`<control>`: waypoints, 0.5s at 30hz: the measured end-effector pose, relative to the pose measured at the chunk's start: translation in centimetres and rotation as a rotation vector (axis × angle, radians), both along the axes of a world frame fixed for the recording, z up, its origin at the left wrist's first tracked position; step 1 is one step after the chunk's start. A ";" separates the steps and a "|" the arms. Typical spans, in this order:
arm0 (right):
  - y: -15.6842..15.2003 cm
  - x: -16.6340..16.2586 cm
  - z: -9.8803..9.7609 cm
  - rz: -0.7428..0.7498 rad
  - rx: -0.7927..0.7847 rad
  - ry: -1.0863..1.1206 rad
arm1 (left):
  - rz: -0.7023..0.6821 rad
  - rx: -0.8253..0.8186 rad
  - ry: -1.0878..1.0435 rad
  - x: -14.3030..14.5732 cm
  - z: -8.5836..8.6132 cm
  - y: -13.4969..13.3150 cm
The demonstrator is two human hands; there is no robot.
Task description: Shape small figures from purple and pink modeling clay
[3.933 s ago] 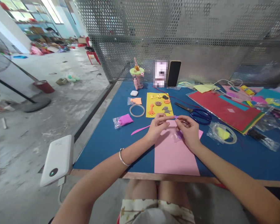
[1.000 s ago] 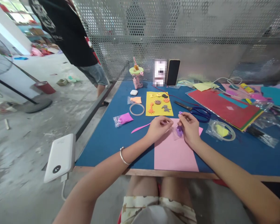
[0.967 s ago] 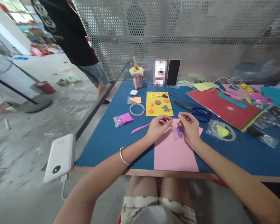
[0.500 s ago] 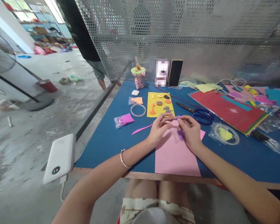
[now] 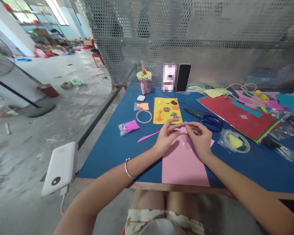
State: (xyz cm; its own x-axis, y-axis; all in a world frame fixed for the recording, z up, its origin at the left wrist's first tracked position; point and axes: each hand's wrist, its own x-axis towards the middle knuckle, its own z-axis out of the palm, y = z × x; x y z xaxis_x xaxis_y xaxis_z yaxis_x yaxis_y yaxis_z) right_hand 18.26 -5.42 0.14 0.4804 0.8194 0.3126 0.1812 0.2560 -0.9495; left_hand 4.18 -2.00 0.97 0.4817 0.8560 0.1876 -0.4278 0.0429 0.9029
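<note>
My left hand [image 5: 167, 135] and my right hand [image 5: 199, 138] meet above a pink paper sheet [image 5: 183, 164] on the blue table [image 5: 107, 150]. Between both sets of fingertips sits a tiny purple clay bit [image 5: 186, 123], pinched. Under my right palm lies a small clear bag with purple clay [image 5: 189, 142]. Just behind the hands is a yellow card [image 5: 167, 109] carrying several small clay animals. A pink clay tool [image 5: 148, 136] lies left of my left hand.
Blue-handled scissors [image 5: 208, 119] lie right of the yellow card. A bagged pink clay [image 5: 129, 127], a clear ring [image 5: 144, 116] and an orange clay bag [image 5: 142, 106] are on the left. Coloured paper [image 5: 240, 116] fills the right. A phone [image 5: 183, 77] and cup [image 5: 144, 78] stand at the back. A white power bank [image 5: 60, 168] hangs at left.
A person in black who stood at the far left has walked out of view. My hands, apart a second ago, have come together on the purple clay bit.
</note>
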 end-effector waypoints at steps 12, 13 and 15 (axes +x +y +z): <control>-0.1 0.3 -0.1 0.007 0.032 -0.030 | -0.001 0.026 0.019 0.0 0.1 0.2; -0.1 0.3 -0.1 0.006 0.035 -0.034 | -0.002 0.024 0.019 0.0 0.1 0.1; -0.1 0.3 0.0 0.002 0.042 -0.043 | -0.006 0.024 0.017 0.0 0.2 0.1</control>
State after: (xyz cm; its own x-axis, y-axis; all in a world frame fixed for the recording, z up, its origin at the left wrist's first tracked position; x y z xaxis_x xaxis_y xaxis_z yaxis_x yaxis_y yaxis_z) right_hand 18.54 -5.51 0.15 0.4641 0.8060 0.3674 0.2215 0.2960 -0.9291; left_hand 4.17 -1.95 1.13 0.4896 0.8487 0.2000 -0.4126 0.0235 0.9106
